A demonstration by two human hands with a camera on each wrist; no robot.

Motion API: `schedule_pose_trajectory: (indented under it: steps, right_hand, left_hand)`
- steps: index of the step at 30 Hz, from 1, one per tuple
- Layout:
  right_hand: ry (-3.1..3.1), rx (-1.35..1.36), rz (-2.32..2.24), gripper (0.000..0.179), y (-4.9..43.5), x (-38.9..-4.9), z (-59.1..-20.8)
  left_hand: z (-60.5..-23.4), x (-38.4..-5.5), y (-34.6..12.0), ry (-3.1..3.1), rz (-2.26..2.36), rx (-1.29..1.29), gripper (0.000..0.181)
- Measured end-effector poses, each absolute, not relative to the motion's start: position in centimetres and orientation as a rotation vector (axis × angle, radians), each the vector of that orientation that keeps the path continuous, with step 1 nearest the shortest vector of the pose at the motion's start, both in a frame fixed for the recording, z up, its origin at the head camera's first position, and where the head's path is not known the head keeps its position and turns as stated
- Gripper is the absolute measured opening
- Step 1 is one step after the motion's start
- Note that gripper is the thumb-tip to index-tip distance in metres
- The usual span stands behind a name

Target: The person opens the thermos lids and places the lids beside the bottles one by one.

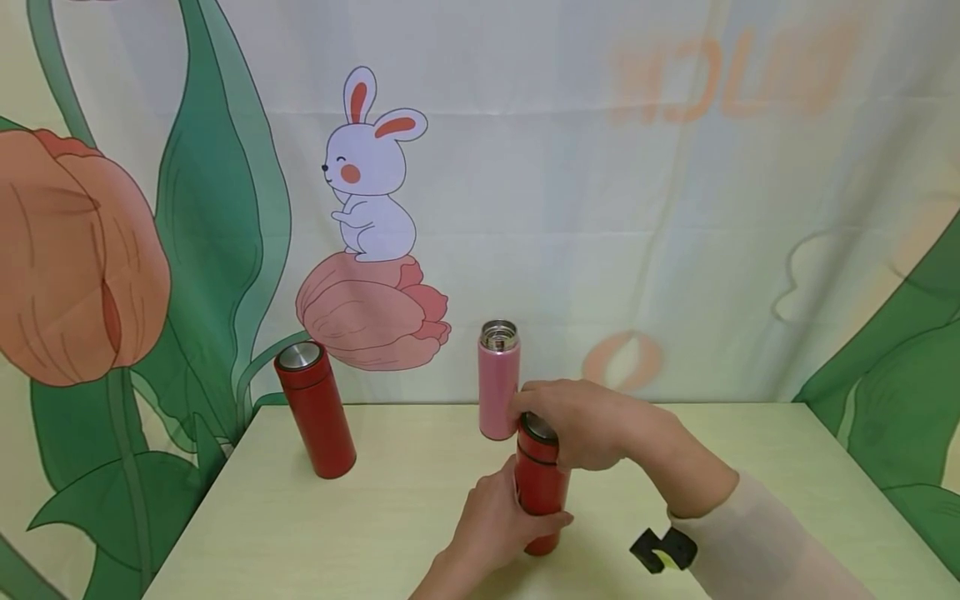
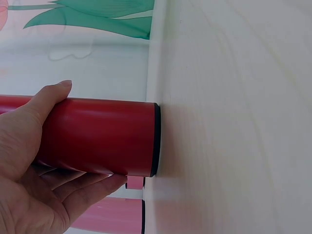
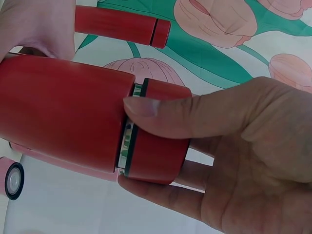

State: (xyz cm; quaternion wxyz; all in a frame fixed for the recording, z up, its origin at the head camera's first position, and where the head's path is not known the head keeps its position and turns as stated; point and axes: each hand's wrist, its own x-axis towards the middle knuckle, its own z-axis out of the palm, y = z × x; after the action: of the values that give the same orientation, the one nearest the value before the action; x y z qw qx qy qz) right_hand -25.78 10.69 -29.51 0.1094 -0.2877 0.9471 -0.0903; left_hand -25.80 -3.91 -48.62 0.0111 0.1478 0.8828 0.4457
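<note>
A red thermos (image 1: 542, 492) stands upright near the middle of the table. My left hand (image 1: 491, 521) grips its body, thumb on one side and fingers on the other. From above, my right hand (image 1: 592, 421) holds the thermos lid (image 3: 161, 141) between thumb and fingers. A shiny band shows between lid and body in the right wrist view. Just behind is an upright pink thermos (image 1: 497, 392), its steel mouth uncovered. A small pink cap with a black rim (image 3: 14, 180) appears beyond it in the right wrist view, hidden in the head view.
Another red thermos (image 1: 318, 417), with its lid on, stands at the left of the pale wooden table (image 1: 247, 517). Behind the table's back edge hangs a curtain (image 1: 540, 208) printed with tulips and a rabbit. A black device (image 1: 663, 550) sits at my right sleeve.
</note>
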Motion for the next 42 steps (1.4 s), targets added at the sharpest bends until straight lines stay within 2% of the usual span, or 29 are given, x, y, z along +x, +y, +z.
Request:
schedule_pose_trajectory:
  steps: [10,19,28,42]
  right_hand:
    - [2.770,-0.886,-0.273,0.062,10.7,-25.8,-29.5]
    - [2.762,-0.836,-0.275,0.081,10.6,-25.6,-29.7]
    - [2.812,-0.705,-0.327,0.075,10.4,-25.5,-29.7]
    - [2.954,-0.579,-0.220,0.073,9.7,-25.1,-29.8]
  left_hand:
    - [-48.7,-25.9,-4.0,2.767,1.383,0.465,0.069]
    - [-49.0,-26.2,-3.9,2.747,1.375,0.447,0.072]
    - [-49.2,-26.3,-3.8,2.751,1.376,0.452,0.076]
    - [-49.2,-26.0,-4.0,2.764,1.407,0.515,0.072]
